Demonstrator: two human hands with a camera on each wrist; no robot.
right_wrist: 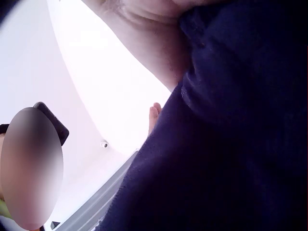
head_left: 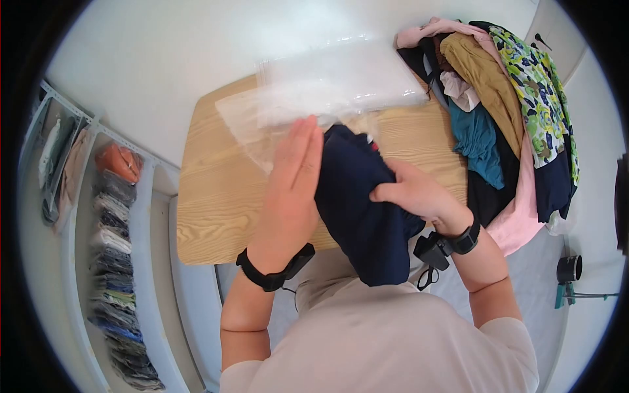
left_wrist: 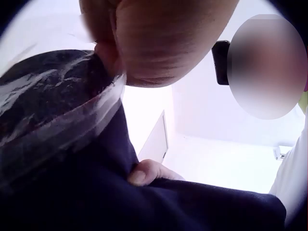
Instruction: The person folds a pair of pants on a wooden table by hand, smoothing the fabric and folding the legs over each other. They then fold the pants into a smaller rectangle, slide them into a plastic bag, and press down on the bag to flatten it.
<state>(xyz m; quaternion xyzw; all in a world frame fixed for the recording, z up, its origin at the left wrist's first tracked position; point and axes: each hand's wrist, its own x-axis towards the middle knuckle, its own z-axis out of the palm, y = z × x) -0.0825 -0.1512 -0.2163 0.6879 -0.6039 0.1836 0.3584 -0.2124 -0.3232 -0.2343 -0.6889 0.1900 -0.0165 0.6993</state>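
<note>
Near edge of tabletop (head_left: 219, 219) underlies navy fabric (head_left: 360, 203), gripped by right hand (head_left: 416, 190); straight-fingered left hand (head_left: 293, 187) apparently touches it.

Short pale beige sleeves (head_left: 501, 344) on a matching top (head_left: 393, 340), with chunky black bands (head_left: 275, 272) strapped round both wrists

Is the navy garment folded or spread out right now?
Folded up: the navy garment is a compact bundle gripped in the right hand.

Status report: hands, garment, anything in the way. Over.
Right hand grips navy garment; left hand alongside, fingers straight. Clear plastic overlaps part of the garment. Clothes pile off right, clear of both hands.
</note>
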